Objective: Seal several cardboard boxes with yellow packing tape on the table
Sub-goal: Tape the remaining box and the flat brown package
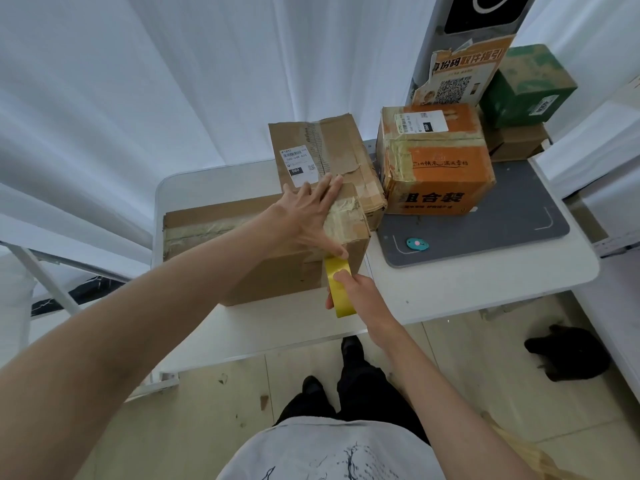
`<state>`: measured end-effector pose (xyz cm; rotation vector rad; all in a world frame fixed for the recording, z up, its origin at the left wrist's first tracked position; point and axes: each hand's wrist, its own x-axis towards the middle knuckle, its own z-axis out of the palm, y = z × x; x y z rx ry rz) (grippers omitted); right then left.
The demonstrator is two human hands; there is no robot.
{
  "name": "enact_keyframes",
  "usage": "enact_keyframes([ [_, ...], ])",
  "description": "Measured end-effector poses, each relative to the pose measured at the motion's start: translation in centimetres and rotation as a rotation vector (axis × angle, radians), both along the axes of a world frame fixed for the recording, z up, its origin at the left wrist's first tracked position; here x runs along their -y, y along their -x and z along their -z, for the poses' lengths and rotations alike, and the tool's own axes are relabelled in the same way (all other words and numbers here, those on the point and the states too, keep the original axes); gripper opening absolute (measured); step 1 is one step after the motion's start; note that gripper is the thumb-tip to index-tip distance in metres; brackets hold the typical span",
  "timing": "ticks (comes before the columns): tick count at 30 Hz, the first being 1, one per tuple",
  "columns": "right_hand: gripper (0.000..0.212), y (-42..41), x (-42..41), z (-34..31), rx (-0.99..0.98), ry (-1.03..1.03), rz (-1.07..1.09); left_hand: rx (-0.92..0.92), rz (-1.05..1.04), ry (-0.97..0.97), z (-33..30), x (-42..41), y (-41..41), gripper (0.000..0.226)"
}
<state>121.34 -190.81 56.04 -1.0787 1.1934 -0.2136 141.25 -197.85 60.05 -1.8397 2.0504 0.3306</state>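
Two hands work one cardboard box. Left hand presses spread fingers flat on top, thumb pinning the yellow tape. Right hand, just below that thumb, curls its fingers round the roll.

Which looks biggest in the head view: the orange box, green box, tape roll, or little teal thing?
Largest to smallest:
1. orange box
2. green box, though it sits farther back
3. yellow tape roll
4. teal thing

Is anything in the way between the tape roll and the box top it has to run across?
Only the left hand, lying flat on the brown box along the seam. The right hand holds the yellow tape roll at the box's near right corner; nothing else lies on the top.
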Motion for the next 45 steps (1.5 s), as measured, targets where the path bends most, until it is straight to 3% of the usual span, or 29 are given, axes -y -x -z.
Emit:
enact_keyframes([
  [7,0.025,1.4,-1.0,0.1,0.04,0.072,0.016,-0.03,0.03,0.196,0.2,-1.9,0.7,0.143],
  [12,0.016,2.9,-1.4,-0.6,0.064,0.218,0.012,-0.067,-0.003,0.214,-0.5,-2.7,0.8,0.14],
  [15,0.018,3.2,-1.5,-1.2,0.129,0.416,0.096,-0.174,-0.123,0.227,-2.1,-2.7,-0.2,0.137],
  [18,0.038,2.8,-0.8,-2.5,0.186,0.606,0.158,-0.289,-0.276,0.23,-3.5,-2.8,-1.5,0.133],
  [24,0.061,0.3,1.6,-5.3,0.254,0.779,0.068,-0.545,-0.623,0.231,-4.2,-4.2,-4.9,0.123],
  [31,0.033,-4.1,4.3,-4.0,0.125,0.937,-0.032,-0.816,-0.923,0.217,-0.9,-8.2,-8.0,0.115],
  [35,0.035,-6.5,4.5,-3.9,0.005,1.037,-0.185,-0.969,-1.097,0.147,3.0,-10.8,-9.0,0.123],
  [45,0.04,-9.9,1.8,-0.4,0.092,1.137,-0.42,-1.286,-1.295,0.214,8.7,-17.1,-8.8,0.046],
])
